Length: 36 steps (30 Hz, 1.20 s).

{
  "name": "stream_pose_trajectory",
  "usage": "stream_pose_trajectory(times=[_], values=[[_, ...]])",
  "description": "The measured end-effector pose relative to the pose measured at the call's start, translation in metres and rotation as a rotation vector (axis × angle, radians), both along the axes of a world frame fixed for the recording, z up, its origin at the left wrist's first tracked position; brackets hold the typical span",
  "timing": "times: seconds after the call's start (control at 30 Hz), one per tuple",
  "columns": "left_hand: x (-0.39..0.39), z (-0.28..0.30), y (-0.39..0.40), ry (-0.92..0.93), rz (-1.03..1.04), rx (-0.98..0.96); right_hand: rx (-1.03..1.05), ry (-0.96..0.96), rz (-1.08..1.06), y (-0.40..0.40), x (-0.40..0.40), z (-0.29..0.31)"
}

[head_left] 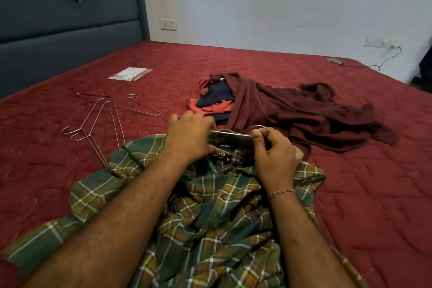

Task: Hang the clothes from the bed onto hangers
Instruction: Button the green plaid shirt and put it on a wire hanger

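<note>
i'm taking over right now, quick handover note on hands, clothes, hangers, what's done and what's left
Left hand: grips the collar of the green plaid shirt and one end of a wire hanger.
Right hand: pinches that hanger by its hook.
Shirt lies spread on the red bed, hanger at the collar, not yet inside.
Spare wire hangers lie to the left.
Maroon garment and the orange and navy clothes are piled behind.
Done: nothing visibly hung.
Left: all garments.

Green-yellow plaid shirt (210, 213), maroon bedspread (350, 182)
</note>
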<state>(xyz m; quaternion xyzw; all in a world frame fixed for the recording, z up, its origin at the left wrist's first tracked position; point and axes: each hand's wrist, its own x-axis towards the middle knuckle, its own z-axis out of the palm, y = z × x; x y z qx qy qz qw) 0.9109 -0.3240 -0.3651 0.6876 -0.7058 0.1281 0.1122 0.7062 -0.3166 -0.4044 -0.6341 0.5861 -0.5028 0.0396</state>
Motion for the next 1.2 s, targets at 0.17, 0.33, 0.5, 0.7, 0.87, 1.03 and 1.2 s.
stream_pose_trajectory(times=[0.17, 0.33, 0.5, 0.7, 0.87, 1.03, 1.2], values=[[0.012, -0.043, 0.019, 0.616, 0.233, -0.304, 0.017, 0.022, -0.049, -0.009, -0.004, -0.007], [0.012, -0.046, 0.017, 0.457, 0.182, 0.091, -0.05, -0.08, -0.002, -0.006, -0.008, -0.001], [0.021, -0.046, 0.01, 0.79, 0.165, 0.037, -0.16, -0.11, 0.13, -0.003, -0.02, 0.002], [0.051, -0.037, 0.007, 1.309, 0.154, -0.001, -0.039, 0.008, 0.174, -0.002, -0.029, 0.006], [0.063, -0.033, 0.007, 1.318, 0.154, 0.035, 0.025, 0.061, 0.15, 0.005, -0.032, 0.018], [0.071, -0.036, 0.008, 1.079, 0.082, 0.022, 0.071, 0.13, 0.2, 0.011, -0.03, 0.025], [0.08, -0.036, 0.01, 1.032, 0.032, -0.001, 0.112, 0.195, 0.251, 0.019, -0.032, 0.031]])
